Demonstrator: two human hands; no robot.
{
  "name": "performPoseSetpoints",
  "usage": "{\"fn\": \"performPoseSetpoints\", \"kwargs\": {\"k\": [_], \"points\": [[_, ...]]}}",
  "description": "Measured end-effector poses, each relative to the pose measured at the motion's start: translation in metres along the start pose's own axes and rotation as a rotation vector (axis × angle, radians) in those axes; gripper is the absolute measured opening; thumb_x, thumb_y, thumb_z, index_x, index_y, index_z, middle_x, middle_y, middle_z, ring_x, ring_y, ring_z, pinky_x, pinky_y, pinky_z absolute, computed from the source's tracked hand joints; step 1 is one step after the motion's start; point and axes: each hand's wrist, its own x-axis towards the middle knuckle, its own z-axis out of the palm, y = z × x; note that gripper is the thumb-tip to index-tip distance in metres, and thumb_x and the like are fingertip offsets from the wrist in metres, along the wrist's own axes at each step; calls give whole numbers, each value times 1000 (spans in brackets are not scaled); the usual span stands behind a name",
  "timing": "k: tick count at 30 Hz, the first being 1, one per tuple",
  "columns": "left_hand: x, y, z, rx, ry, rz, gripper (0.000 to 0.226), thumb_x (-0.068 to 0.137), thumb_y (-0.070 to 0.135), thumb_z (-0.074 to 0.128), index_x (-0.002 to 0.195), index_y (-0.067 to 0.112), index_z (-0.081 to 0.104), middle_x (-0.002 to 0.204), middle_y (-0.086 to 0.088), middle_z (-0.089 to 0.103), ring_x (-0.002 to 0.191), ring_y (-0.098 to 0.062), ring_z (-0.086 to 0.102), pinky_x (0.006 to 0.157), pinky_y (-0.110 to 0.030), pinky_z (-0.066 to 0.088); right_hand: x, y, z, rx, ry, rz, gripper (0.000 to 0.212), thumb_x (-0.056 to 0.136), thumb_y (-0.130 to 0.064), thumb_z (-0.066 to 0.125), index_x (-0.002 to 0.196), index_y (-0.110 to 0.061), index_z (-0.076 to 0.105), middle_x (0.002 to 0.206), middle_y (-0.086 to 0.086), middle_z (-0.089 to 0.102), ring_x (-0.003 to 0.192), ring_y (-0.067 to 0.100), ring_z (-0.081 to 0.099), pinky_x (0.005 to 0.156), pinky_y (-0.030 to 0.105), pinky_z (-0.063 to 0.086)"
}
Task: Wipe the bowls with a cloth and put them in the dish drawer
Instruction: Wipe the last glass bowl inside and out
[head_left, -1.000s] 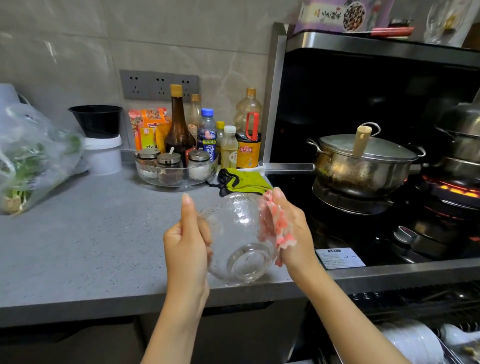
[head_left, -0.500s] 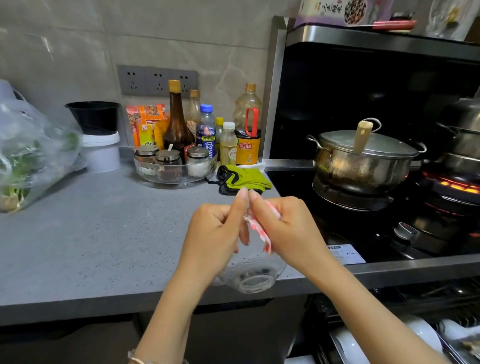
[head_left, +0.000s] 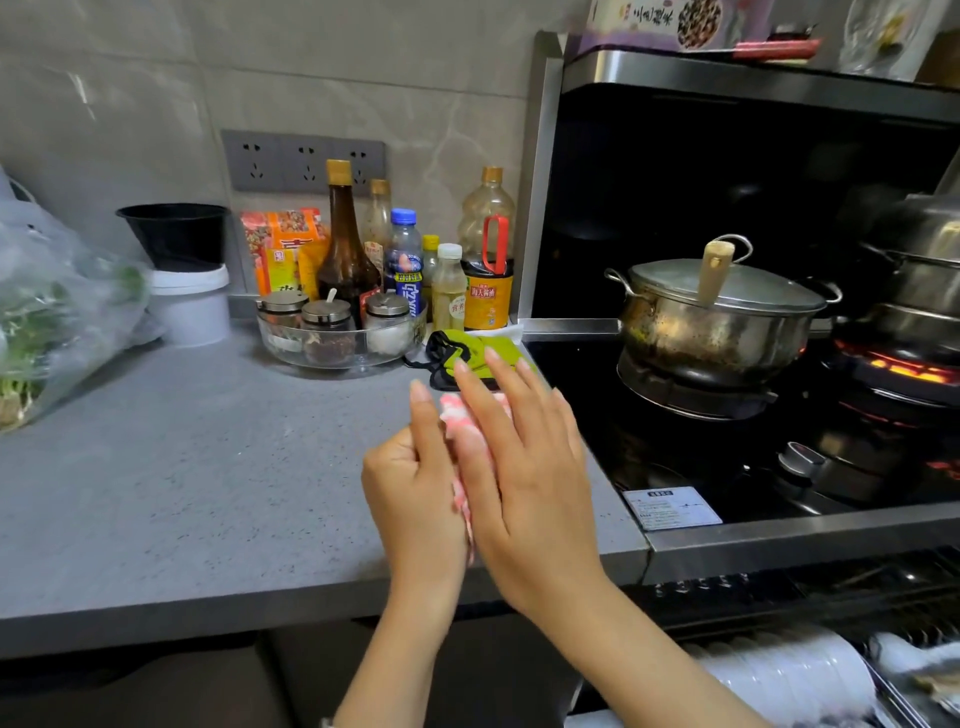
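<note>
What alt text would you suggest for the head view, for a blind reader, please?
A left hand and right hand press a pink-and-white cloth between them over a grey counter. Condiment bottles stand behind; a lidded pot sits on the stove at right.

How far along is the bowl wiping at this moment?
Done: white dishes sit in the open dish drawer. In hand: the left hand holds the pink cloth and the right hand lies flat on it; no bowl shows between them. Left: whether more bowls wait is not visible.
</note>
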Motion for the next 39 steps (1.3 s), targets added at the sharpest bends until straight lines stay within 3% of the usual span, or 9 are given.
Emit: {"fn": "performPoseSetpoints", "kwargs": {"k": [7,13,16,22,27,30,33,36,39], "points": [[8,4,-7,-124,132,-150,64,99,45,39,42,16,40,34,6,32,32,-4,30,35,-14,26,2,21,-7,754,-3,366,44,99,-43,22,142,-40,35,145,-25,38,135,-10,30,112,19,29],[8,4,-2,-61,57,-77,69,98,45,39,34,20,42,34,5,37,36,-8,37,46,-20,36,4,3,-4,96,18,14,47,101,-47,17,145,-36,32,155,-8,29,146,8,16,118,40,19],[8,5,-4,-40,0,-87,67,97,46,39,35,20,41,34,4,37,34,-8,37,44,-19,36,10,8,-9,154,16,-41,44,101,-41,25,138,-31,47,146,-14,41,142,8,28,115,36,26],[17,13,-17,-102,-24,-229,64,97,46,40,41,16,34,31,5,27,30,-5,28,34,-12,24,13,22,-25,836,-54,470,28,103,-35,32,100,-31,59,90,-21,68,87,-8,62,69,5,47],[23,9,-24,-4,-150,-259,67,94,54,38,36,22,36,37,7,32,35,-5,31,37,-11,31,12,22,-30,851,-56,552,56,93,-50,41,58,-6,40,44,-1,33,34,6,32,35,16,28],[24,9,-28,205,-308,-214,75,80,71,26,80,8,65,77,1,65,68,0,56,68,-7,43,13,30,-30,782,0,440,75,87,-61,45,58,7,34,50,8,31,42,17,31,41,23,29],[20,6,-34,372,-469,-253,106,59,91,13,140,26,37,136,9,50,115,-13,56,102,-36,41,14,36,-31,752,94,268,60,94,-44,46,48,-7,35,43,-4,33,40,6,32,42,17,27],[15,11,-33,208,-632,-433,93,58,89,19,139,44,27,137,13,43,89,-20,72,77,-37,58,12,42,-27,565,99,51,52,98,-43,43,49,-25,44,42,-10,43,39,5,43,43,25,37],[11,8,-30,-35,-698,-531,76,72,77,33,133,34,39,130,4,59,86,-26,73,74,-35,59,4,48,-23,281,81,-127,66,99,-53,38,52,-10,52,46,-4,47,41,14,47,41,34,39]]}}
